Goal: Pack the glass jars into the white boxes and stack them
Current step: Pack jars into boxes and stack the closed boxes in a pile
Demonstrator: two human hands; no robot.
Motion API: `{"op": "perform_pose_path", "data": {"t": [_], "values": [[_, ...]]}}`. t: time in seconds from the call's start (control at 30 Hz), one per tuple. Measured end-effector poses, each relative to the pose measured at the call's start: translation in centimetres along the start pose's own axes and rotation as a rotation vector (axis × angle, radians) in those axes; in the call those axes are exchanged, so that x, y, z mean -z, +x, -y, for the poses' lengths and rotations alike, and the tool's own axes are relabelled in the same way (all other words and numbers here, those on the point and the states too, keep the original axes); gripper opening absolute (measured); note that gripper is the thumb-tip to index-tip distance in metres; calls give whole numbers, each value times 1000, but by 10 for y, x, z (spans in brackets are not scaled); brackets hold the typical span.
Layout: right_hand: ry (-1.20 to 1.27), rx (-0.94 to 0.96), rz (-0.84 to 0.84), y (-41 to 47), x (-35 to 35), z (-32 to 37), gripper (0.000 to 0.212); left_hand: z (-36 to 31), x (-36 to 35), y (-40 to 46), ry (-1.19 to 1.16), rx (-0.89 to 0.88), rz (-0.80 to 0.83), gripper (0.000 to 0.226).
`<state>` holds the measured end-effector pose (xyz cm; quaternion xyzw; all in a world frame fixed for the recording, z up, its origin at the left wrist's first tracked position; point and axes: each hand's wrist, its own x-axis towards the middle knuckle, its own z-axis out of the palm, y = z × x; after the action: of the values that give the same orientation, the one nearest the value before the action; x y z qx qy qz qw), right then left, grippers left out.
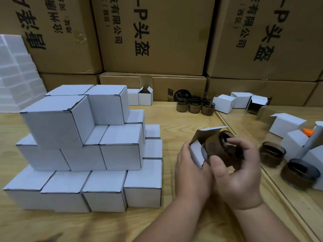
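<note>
My left hand (190, 173) grips a small white box (197, 151) lying on its side with its flap open to the right. My right hand (239, 170) holds a brown glass jar (219, 149) at the box's mouth, fingers curled round its rim, with the jar partly inside. A stepped stack of closed white boxes (83, 147) stands on the wooden table (174, 116) to the left. Several more brown jars (194, 105) stand at the back, and two jars (271, 156) sit to the right.
Loose white boxes (234, 101), some open, lie at the back right and right edge. An open box (145, 96) stands behind the stack. Large brown cartons (157, 35) wall the back. White foam trays (15, 72) lean at the left. A grey tool with an orange tip (311, 137) lies at right.
</note>
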<state>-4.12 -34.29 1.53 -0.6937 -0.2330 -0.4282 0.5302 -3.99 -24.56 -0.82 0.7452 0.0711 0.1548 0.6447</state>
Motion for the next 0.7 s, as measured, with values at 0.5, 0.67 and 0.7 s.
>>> {"op": "perform_pose_path", "data": {"t": [0.5,0.67,0.7], "values": [[-232,-209,156,4,7,-30,39,0,1,-3,-32,-93,-4,42],[-289,-136,256,6,11,-29,40,3,1,-1,-50,-69,-15,69],[-307,-140,271,7,12,-28,40,3,2,-2,-57,-60,-24,67]]}}
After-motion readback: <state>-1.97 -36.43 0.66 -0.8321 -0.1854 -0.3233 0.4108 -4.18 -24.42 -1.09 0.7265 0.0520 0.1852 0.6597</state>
